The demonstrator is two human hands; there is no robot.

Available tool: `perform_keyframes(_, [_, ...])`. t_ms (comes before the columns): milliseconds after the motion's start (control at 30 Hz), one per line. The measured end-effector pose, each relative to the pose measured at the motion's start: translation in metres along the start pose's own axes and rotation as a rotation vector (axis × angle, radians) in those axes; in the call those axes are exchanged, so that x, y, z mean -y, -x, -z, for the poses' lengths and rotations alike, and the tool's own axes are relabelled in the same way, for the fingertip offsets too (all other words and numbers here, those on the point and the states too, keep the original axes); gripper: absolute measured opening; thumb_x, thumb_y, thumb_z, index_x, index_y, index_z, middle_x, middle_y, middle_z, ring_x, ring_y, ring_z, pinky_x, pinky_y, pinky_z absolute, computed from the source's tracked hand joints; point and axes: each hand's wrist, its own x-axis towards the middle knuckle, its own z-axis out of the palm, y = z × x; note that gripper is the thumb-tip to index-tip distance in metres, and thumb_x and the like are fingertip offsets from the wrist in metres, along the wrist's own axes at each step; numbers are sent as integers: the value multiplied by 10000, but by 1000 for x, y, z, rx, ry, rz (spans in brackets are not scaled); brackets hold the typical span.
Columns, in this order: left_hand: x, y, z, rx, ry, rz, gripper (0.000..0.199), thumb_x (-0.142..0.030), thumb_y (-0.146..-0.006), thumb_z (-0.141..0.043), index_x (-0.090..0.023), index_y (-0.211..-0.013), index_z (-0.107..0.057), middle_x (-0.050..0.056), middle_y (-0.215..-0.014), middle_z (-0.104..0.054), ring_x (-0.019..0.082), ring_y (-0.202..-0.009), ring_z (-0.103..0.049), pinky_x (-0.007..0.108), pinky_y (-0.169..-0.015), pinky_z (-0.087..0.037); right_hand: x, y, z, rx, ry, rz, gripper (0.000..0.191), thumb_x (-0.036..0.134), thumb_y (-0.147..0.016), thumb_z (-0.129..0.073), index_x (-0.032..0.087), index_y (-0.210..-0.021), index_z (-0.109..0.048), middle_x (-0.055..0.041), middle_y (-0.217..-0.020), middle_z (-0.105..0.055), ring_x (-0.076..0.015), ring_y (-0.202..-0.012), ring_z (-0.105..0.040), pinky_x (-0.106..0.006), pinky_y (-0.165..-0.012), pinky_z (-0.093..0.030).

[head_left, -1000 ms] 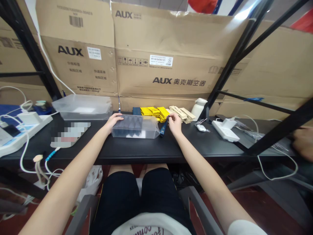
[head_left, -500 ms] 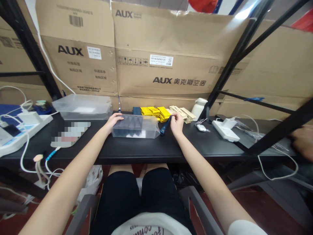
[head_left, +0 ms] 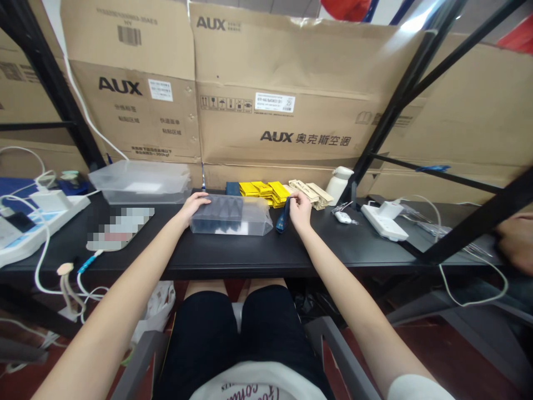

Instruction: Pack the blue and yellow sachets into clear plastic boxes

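Note:
A clear plastic box lies on the black table in front of me, with dark packets showing through its left part. My left hand is closed on the box's left back corner. To the right of the box, my right hand pinches a dark blue packet that hangs down just above the table or touching it; I cannot tell which. Behind the box lie yellow packets, beige packets and a dark blue packet.
A second clear box stands at the back left, near a phone with a cable. Power strips with white cords lie at both sides. A white bottle stands behind my right hand. Another person's arm shows at far right.
The dark blue packet in my right hand has swung away from the box's right end and hangs more upright. My left hand and the box have stayed in place.

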Motion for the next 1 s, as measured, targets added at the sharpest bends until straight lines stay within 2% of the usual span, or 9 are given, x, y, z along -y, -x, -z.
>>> perform_keyframes(167, [1,-2,0,4,7,-6,226,-211,-871,-648,-141,-1085,-634,26,-887,-676,141,-693,-640,306,-663,-538,-4,1,-3,6,-1,5,102,238,-730,-442,208,-700,-535,-11,-664,-582,-184,-614,-521,-319,-638,-453])
perform_keyframes(367, [1,-2,-1,-5,-1,-8,215,-245,-889,-634,-134,-1074,-639,35,-905,-680,149,-716,-647,320,-678,-542,-5,-1,-1,-58,-18,16,87,238,-753,-415,225,-734,-499,-21,-718,-575,-195,-675,-535,-339,-691,-466])
perform_keyframes(633, [-1,0,-1,-8,3,-4,236,-192,-862,-657,-140,-1091,-637,22,-877,-668,140,-690,-630,305,-658,-534,-2,-1,2,-87,-6,5,75,240,-754,-428,219,-734,-497,-21,-716,-560,-186,-638,-499,-334,-680,-443])
perform_keyframes(1000, [1,-1,0,-10,8,-9,244,-235,-867,-658,-139,-1091,-646,24,-863,-675,151,-708,-644,335,-689,-547,-2,-3,1,0,16,-34,52,246,-721,-452,218,-726,-495,-23,-708,-561,-200,-673,-514,-344,-672,-457])
